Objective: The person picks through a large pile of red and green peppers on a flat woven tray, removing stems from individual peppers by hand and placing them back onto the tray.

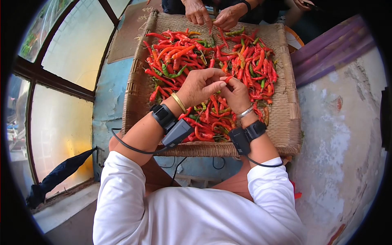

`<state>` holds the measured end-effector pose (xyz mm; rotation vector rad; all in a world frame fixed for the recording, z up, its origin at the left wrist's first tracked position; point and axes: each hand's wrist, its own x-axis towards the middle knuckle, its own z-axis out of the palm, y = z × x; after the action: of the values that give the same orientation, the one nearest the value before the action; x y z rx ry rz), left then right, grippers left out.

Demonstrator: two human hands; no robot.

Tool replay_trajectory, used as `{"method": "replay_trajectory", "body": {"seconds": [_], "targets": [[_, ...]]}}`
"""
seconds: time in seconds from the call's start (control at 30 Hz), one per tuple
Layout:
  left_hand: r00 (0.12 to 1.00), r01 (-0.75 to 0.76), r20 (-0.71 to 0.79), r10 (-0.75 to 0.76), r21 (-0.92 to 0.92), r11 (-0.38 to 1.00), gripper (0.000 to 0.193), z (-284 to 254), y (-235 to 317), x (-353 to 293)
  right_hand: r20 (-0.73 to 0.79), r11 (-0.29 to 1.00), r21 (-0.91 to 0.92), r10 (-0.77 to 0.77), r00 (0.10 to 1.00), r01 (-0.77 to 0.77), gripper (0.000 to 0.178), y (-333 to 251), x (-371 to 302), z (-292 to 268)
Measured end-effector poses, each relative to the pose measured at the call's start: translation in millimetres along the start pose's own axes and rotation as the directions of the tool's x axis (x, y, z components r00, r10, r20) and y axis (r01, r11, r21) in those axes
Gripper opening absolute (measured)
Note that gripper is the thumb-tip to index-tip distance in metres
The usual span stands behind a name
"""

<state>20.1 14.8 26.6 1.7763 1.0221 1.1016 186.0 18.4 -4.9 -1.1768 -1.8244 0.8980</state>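
My left hand (200,86), with a gold bangle at the wrist, is closed above the middle of a woven tray (293,122). Close against it is my right hand (237,96), wearing a silver bracelet, its fingers pinched. Between the fingertips of both hands shows a bit of a red chili pepper (227,79); the rest of it is hidden. Beneath and around my hands lies a wide heap of chili peppers (179,53), mostly red, with some green and orange ones among them.
Across the tray, another person's hands (197,13) work over the far peppers. Black devices (177,132) with cables are strapped to my forearms. A framed window (73,45) stands at left, a worn wall (339,122) and purple cloth (332,51) at right.
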Motion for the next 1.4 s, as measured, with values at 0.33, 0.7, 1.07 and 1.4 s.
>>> {"method": "replay_trajectory", "body": {"seconds": [0.33, 0.7, 1.07, 1.4], "targets": [[0.895, -0.184, 0.398, -0.202, 0.742, 0.645, 0.028, 1, -41, -7, 0.330, 0.566, 0.698, 0.290, 0.898, -0.439, 0.020, -14, 3, -22], [0.914, -0.175, 0.364, -0.179, 0.753, 0.634, 0.018, -1, -38, -5, -0.037, 0.452, 0.866, 0.483, 0.875, -0.213, 0.041, 3, 10, -35], [0.934, 0.057, 0.299, -0.197, 0.418, 0.906, 0.016, -7, -29, -1, 0.383, 0.813, 0.426, 0.236, 0.893, -0.397, 0.051, 1, 5, -18], [0.891, 0.278, 0.326, -0.317, 0.161, 0.947, 0.026, -5, -26, 1, 0.303, 0.797, 0.388, 0.363, 0.881, -0.462, 0.026, 2, 3, -18]]}}
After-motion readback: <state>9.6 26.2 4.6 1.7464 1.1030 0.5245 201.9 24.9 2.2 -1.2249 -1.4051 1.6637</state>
